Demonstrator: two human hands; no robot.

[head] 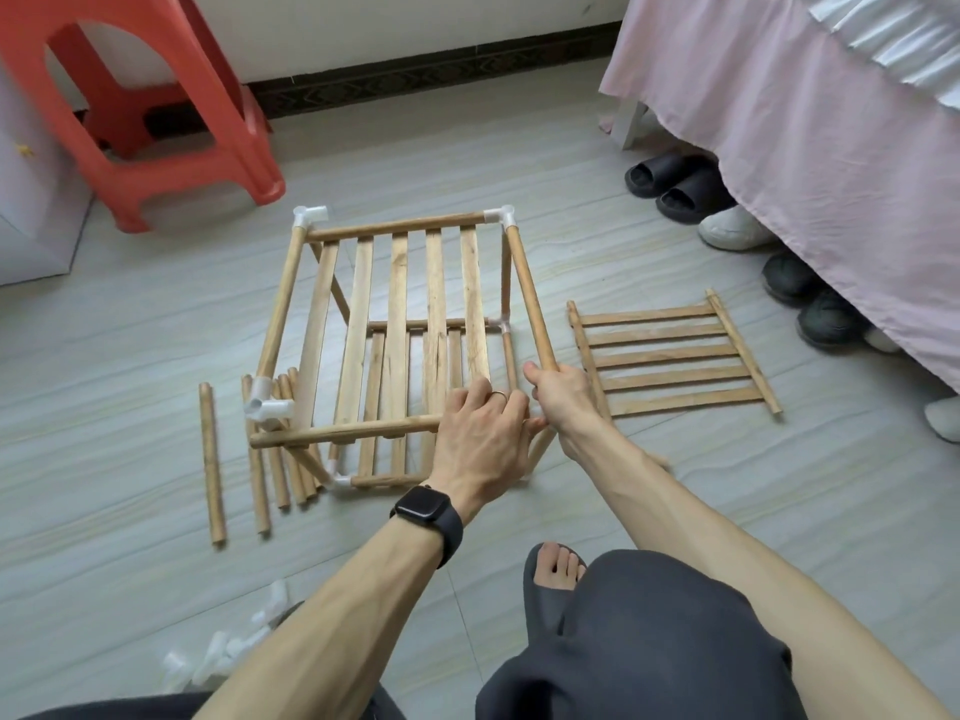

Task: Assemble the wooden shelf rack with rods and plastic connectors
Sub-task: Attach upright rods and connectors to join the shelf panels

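Left hand (pixel 480 428), with a black smartwatch (pixel 431 511) on its wrist, curls its fingers over the right end of the near round wooden rod (pixel 343 433) of the upper slatted shelf. This is at the near right corner of the half-built wooden rack (pixel 400 283). Far to the left of this hand, several loose round wooden rods (pixel 213 459) lie on the grey tiled floor (pixel 130 356). Loose white plastic connectors (pixel 223 652) lie at the bottom left, blurred and partly behind the forearm. Between the loose rods and the hand, a white three-way connector (pixel 265 402) sits on the near left post of the rack. The free left end of the near rod is just below it, not inside it. Just beside the left hand, on its right, the right hand (pixel 558 394) grips the near end of a long round side rod (pixel 530 298). This rod runs away from the person to a white corner connector (pixel 501 216) at the far right top corner. Right of this hand, a spare slatted wooden panel (pixel 670 356) lies flat on the floor, near a pink bed cover (pixel 805 148).
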